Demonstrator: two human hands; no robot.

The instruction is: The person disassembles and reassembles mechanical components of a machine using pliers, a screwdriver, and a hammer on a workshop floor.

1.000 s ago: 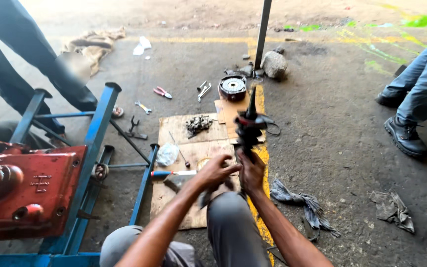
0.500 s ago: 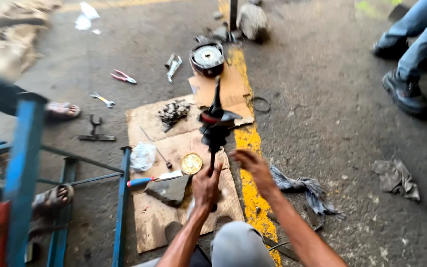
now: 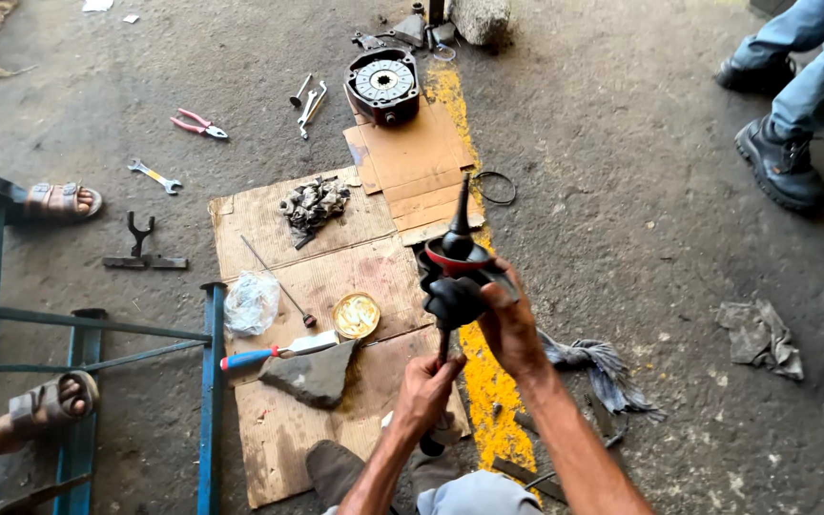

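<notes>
Black, greasy shaft assembly with a red-rimmed cup and tapered black tip (image 3: pixel 455 262) now held upright over the near right part of the flattened brown cardboard sheets (image 3: pixel 269 229) on the concrete floor. A second ago both hands were bunched low around it; since then it has been raised and steadied.

Right hand (image 3: pixel 510 329): fingers clamped around the dark lumpy middle of the assembly, just under the red cup. Left hand (image 3: pixel 424 393): fingers closed on the thin lower rod, nearer the body. Lower end of the rod sits close to the cardboard's near edge; contact cannot be told.

The view has shifted down and forward, so the spread of parts shows more fully than before:
- small round brass-coloured tin (image 3: pixel 357 316), middle of the cardboard, just left of the assembly
- red-and-blue-handled screwdriver (image 3: pixel 274 350) beside a flat grey stone (image 3: pixel 312 374)
- heap of small dark metal parts (image 3: pixel 312 202) at the far edge
- round black housing with pale toothed disc (image 3: pixel 381 84) beyond the far right corner
- red-handled pliers (image 3: pixel 197 124) and a spanner (image 3: pixel 154 175) on the floor, left

Another person's dark boots (image 3: pixel 779 162) far right.
</notes>
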